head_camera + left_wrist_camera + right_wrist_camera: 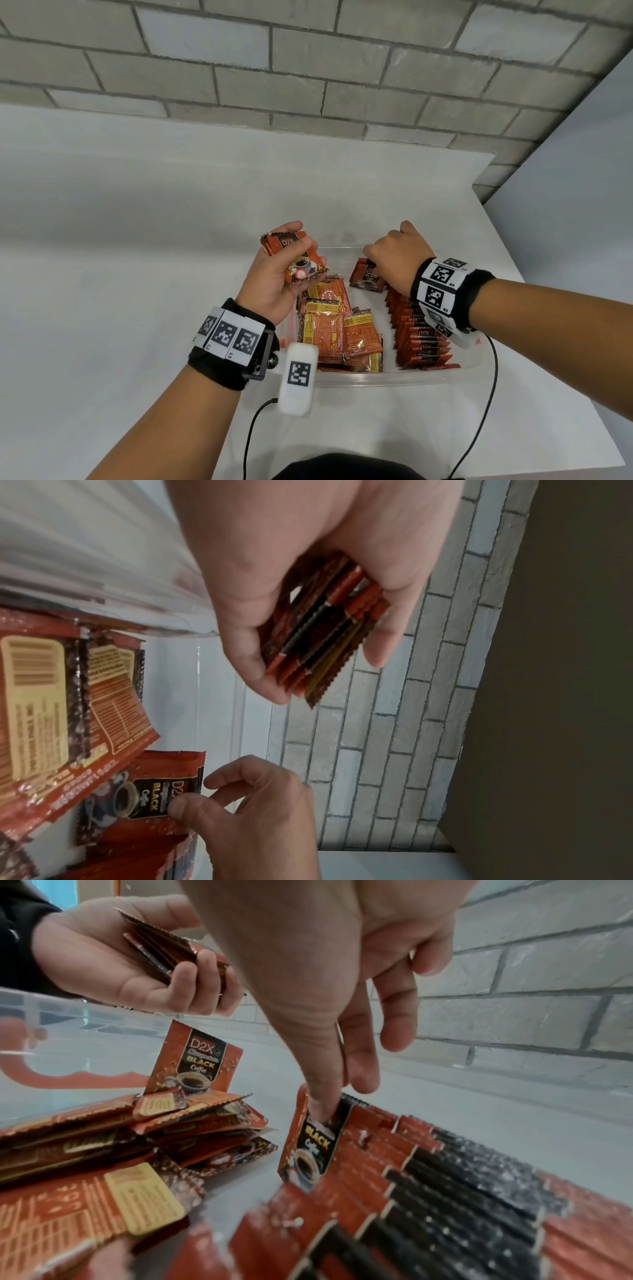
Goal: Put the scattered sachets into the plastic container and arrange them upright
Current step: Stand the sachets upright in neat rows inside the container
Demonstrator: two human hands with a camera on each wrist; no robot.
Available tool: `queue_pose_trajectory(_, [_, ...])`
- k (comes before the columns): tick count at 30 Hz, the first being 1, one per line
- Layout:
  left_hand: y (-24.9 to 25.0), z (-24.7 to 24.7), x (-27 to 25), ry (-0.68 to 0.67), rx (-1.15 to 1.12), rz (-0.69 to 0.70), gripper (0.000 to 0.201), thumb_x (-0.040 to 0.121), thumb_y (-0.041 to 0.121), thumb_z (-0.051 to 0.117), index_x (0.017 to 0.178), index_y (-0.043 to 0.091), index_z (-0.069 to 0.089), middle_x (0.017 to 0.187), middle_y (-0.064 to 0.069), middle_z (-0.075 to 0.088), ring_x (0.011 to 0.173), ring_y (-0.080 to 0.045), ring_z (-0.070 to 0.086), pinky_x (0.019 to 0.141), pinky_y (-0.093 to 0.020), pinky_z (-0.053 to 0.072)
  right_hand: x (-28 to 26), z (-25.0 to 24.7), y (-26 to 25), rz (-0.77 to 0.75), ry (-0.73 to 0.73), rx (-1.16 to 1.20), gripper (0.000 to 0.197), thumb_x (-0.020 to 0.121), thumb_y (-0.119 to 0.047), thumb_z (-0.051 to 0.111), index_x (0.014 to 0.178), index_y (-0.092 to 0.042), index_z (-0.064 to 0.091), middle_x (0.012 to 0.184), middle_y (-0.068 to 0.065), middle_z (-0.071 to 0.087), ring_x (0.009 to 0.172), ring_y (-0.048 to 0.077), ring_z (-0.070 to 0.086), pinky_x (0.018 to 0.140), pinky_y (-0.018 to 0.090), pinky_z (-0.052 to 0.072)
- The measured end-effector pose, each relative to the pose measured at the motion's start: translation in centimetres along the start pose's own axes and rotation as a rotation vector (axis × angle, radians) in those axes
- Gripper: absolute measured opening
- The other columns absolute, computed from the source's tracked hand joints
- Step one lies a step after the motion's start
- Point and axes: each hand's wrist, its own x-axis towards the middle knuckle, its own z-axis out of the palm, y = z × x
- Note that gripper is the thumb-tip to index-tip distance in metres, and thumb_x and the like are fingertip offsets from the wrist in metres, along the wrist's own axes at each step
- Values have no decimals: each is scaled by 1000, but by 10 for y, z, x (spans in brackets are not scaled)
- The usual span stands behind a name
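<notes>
over the container (376, 377) on the tabletop (137, 274), the left hand (270, 284) gripped a stack of sachets (294, 257). at the left wrist, fingers curled round it. at the right wrist, the right hand (325, 1001) pinched one sachet (313, 1148) upright beside the standing row (445, 1191).

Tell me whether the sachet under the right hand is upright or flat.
Upright, leaning slightly. The sachet stands on edge at the far end of the row, its top pinched by the right hand.
</notes>
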Motion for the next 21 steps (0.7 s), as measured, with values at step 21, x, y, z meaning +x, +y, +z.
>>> queue_pose_trajectory(21, [-6, 19, -10, -150, 175, -88, 50, 77, -2, 66, 124, 12, 57, 102, -14, 69, 88, -28, 69, 77, -41, 56, -54, -33, -4, 52, 85, 1374, 32, 83, -41, 67, 109, -29, 54, 89, -8, 66, 75, 3, 59, 73, 23, 46])
